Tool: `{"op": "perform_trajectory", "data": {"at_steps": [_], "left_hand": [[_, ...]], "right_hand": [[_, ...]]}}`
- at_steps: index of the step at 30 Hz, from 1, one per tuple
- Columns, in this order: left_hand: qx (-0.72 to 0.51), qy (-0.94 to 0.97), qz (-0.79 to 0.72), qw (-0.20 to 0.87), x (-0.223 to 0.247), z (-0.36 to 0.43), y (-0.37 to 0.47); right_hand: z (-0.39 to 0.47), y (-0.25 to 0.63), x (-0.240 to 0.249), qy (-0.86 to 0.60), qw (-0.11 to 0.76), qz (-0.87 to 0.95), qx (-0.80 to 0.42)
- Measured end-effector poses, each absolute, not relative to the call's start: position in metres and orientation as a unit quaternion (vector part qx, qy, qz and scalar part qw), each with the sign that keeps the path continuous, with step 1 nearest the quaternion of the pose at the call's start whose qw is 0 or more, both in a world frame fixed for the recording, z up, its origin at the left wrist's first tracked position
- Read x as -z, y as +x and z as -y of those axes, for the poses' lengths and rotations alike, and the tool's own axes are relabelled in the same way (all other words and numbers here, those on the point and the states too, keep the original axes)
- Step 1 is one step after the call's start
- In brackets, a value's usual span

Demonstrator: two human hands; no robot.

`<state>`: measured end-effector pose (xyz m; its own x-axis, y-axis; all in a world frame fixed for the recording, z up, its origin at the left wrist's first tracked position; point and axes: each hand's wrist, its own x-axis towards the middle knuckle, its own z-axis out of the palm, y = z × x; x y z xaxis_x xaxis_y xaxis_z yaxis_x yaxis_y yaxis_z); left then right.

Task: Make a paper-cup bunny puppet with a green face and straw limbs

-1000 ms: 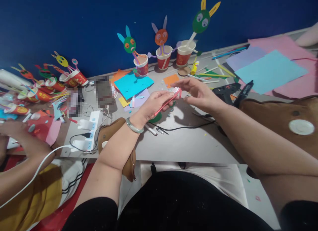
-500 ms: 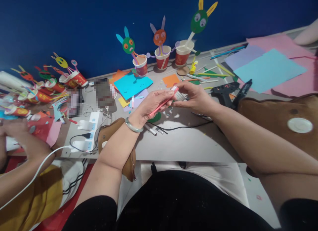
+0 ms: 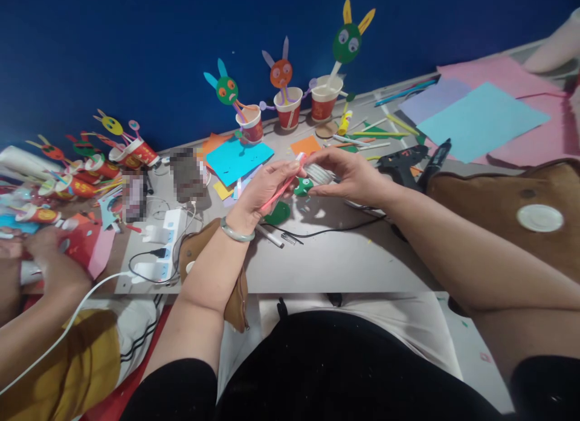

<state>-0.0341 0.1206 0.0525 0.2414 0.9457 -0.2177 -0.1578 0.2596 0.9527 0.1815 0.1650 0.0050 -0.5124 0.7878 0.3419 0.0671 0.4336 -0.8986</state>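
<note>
In my left hand (image 3: 269,185), fingers closed, is a slim pink-red stick-like piece (image 3: 277,194) whose exact kind I cannot make out. My right hand (image 3: 351,174) faces it, fingers curved around a whitish ribbed piece (image 3: 321,173), its kind also unclear. The fingertips of both hands nearly meet at the pink piece's upper end. Just below them shows a green paper piece with a white eye (image 3: 302,187); whether it is held or lying there I cannot tell. A plain green disc (image 3: 278,212) rests on the table under my left hand.
Paper cups with paper-faced figures (image 3: 287,110) stand along the blue wall. A black glue gun (image 3: 403,162) and a brown bag (image 3: 489,221) lie on the right. Left are a white power strip (image 3: 171,243) with cords and another person's arm (image 3: 58,270). Blue paper sheets (image 3: 484,122) lie at back right.
The view has shifted slightly. My hands remain close together, with the pink piece still in my left hand. The green eyed piece and more of the whitish ribbed piece now show between them.
</note>
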Motion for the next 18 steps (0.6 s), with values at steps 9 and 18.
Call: {"op": "perform_trajectory", "data": {"at_steps": [9, 18], "left_hand": [[-0.449, 0.431, -0.451, 0.640, -0.052, -0.123, -0.037], [-0.447, 0.397, -0.456, 0.659, -0.061, -0.126, -0.044]], "right_hand": [[-0.162, 0.189, -0.024, -0.334, 0.385, 0.755, -0.412], [-0.198, 0.246, -0.021, -0.561, 0.088, 0.806, -0.168]]}}
